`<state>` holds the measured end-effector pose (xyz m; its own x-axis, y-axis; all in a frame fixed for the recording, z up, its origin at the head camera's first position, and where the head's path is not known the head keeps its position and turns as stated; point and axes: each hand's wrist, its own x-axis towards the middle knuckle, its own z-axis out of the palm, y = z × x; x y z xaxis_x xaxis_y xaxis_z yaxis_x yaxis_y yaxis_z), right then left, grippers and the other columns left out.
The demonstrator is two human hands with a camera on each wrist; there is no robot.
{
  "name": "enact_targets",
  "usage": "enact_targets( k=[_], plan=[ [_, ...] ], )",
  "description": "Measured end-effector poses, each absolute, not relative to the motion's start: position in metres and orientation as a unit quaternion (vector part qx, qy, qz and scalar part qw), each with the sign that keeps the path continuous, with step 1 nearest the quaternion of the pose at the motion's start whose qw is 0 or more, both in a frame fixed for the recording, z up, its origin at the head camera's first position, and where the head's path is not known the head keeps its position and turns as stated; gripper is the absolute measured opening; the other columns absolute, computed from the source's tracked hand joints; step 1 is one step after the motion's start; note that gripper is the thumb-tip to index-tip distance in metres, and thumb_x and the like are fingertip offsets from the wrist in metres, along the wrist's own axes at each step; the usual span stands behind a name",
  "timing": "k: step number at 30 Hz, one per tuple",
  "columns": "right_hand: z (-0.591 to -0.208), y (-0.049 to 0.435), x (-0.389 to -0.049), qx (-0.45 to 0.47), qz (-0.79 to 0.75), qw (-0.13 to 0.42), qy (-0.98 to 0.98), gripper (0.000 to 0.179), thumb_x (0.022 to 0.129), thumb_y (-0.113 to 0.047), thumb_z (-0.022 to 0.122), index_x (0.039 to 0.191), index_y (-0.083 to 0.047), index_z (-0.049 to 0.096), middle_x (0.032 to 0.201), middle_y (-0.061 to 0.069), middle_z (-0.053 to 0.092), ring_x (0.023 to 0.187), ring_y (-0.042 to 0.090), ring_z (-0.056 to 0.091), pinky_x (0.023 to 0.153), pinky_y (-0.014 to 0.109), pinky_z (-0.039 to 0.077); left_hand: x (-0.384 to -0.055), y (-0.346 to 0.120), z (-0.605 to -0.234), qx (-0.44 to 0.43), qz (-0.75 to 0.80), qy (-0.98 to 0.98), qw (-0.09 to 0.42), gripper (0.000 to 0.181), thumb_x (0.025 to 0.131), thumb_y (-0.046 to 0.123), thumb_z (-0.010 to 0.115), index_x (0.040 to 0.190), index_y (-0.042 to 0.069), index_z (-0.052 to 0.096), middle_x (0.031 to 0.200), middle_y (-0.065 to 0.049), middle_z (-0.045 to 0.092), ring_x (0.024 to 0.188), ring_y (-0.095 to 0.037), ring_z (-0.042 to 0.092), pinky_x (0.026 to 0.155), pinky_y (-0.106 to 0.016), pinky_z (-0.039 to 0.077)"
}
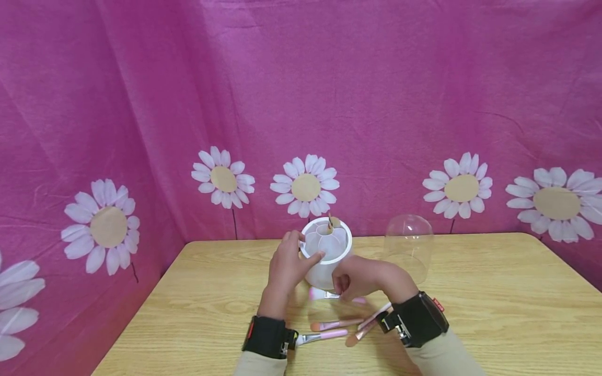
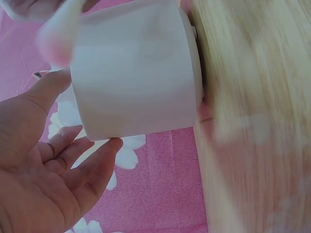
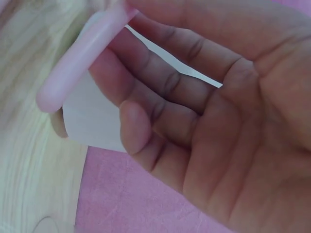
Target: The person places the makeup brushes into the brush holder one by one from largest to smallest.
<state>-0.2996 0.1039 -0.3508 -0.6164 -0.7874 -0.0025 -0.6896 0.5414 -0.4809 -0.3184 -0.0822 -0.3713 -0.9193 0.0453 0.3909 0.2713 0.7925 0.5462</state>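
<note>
The white holder (image 1: 322, 272) I steadied with my left hand (image 1: 289, 261) stood upright on the table (image 1: 211, 292), round and smooth-walled, with a thick rim and small feet underneath. Inside, clear-looking dividers curved like petals about a round middle slot, and something tan-tipped (image 1: 336, 222) poked above the far part of the rim. The brush (image 1: 331, 295) pinched in my right hand (image 1: 359, 277) lay sideways off the wood, before the holder: white bristles ending in pink, a silvery collar, a glossy pink handle with a rounded end.
</note>
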Motion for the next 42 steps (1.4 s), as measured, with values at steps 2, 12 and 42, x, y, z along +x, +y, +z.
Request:
enact_targets(
  k=[2,12,42],
  plan=[
    [-0.349,0.106,-0.301,-0.426,-0.232,0.106,0.868,0.010,0.067,0.001,0.070,0.072,-0.005,0.064,0.058,-0.002,0.058,0.053,-0.002,0.047,0.050,0.018,0.043,-0.319,-0.082,-0.371,-0.086,-0.310,-0.929,0.182,0.052,0.071,0.044,0.074,0.103,0.009,0.052,0.086,-0.003,0.050,0.070,-0.017,0.048,0.055,-0.032,0.041],
    [-0.337,0.112,-0.301,-0.422,-0.279,0.096,0.857,0.007,0.073,0.001,0.068,0.075,-0.004,0.063,0.063,0.002,0.060,0.057,0.005,0.052,0.053,0.021,0.047,-0.318,-0.082,-0.370,-0.084,-0.315,-0.929,0.177,0.052,0.072,0.043,0.074,0.104,0.009,0.052,0.094,-0.011,0.056,0.073,-0.018,0.049,0.057,-0.032,0.041],
    [-0.321,0.116,-0.310,-0.310,-0.370,-0.167,0.860,0.009,0.078,-0.010,0.071,0.083,-0.008,0.063,0.072,0.007,0.070,0.067,0.012,0.062,0.063,0.038,0.058,-0.319,-0.081,-0.371,-0.075,-0.316,-0.931,0.166,0.055,0.072,0.042,0.075,0.107,0.007,0.052,0.090,-0.005,0.051,0.077,-0.019,0.050,0.060,-0.034,0.044]
  ],
)
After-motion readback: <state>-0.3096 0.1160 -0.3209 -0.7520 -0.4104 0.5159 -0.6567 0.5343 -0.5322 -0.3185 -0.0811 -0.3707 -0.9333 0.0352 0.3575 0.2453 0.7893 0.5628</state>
